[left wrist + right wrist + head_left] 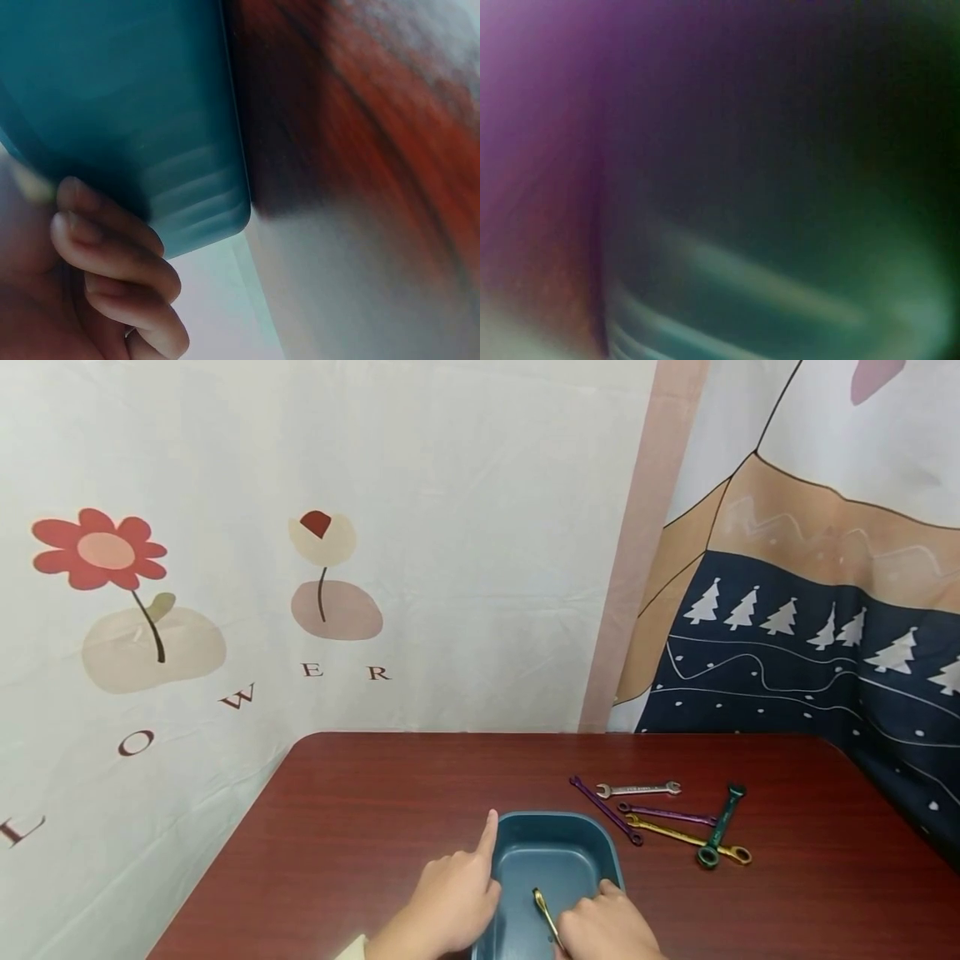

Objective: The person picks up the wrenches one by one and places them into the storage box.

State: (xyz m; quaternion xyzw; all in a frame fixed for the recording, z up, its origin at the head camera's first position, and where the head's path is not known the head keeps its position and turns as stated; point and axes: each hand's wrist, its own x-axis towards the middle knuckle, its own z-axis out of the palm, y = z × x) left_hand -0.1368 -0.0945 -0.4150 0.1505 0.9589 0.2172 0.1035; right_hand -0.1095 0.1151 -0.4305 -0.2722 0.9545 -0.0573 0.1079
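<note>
Short of the worktop's (352, 827) far edge, your left grip (454, 896) held a rectangular teal tray (558, 863); your right (604, 927) pinched a golden metal wrench (544, 910).

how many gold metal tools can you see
2: a gold metal wrench under a green metal wrench, right of the blue rectangular tray; a slim gold metal tool in the right hand. More could be hidden.

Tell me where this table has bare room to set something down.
The reddish-brown table is bare left of the left hand and right of the green metal wrench. It's crowded right of the blue-green rectangular tray, where that wrench crosses a gold metal wrench.
</note>
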